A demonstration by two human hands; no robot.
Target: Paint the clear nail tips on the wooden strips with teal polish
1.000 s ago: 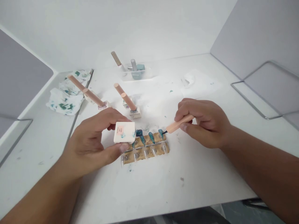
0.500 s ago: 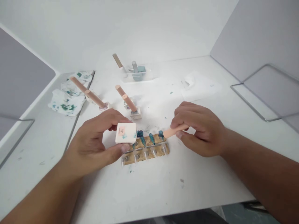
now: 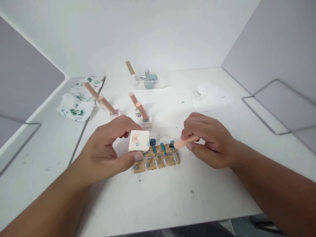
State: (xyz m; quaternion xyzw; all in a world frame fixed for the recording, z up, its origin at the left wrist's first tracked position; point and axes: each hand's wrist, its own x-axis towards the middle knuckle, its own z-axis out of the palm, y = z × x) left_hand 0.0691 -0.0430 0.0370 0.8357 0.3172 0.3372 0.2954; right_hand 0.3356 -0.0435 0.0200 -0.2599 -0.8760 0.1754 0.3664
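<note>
Between thumb and fingers, my left hand [image 3: 108,148] holds a square white nail polish bottle [image 3: 139,140] tipped on its side, its teal-smeared neck facing right. My right hand [image 3: 207,140] grips the peach handle of a nail polish brush [image 3: 184,142], its teal-coated end pointing left. That end is over the upper right nail tip of a tan display stand [image 3: 158,164]; whether the bristles touch it is hidden. Teal polish covers several nail tips [image 3: 163,148] in the upper row, partly behind the bottle. Clear nail tips [image 3: 156,162] line the lower row.
Several peach-capped bottles [image 3: 143,113] stand behind my left hand. Farther back is a clear tray [image 3: 163,85] holding bottles. Stained tissues [image 3: 75,108] lie at the left, a white tissue [image 3: 199,92] at the back right. Metal wire frames [image 3: 277,133] stand at both sides.
The view has shifted slightly, so most things appear a little farther right and lower. The brush handle is angled a little differently near the right nail tip. Both hands keep their holds.
</note>
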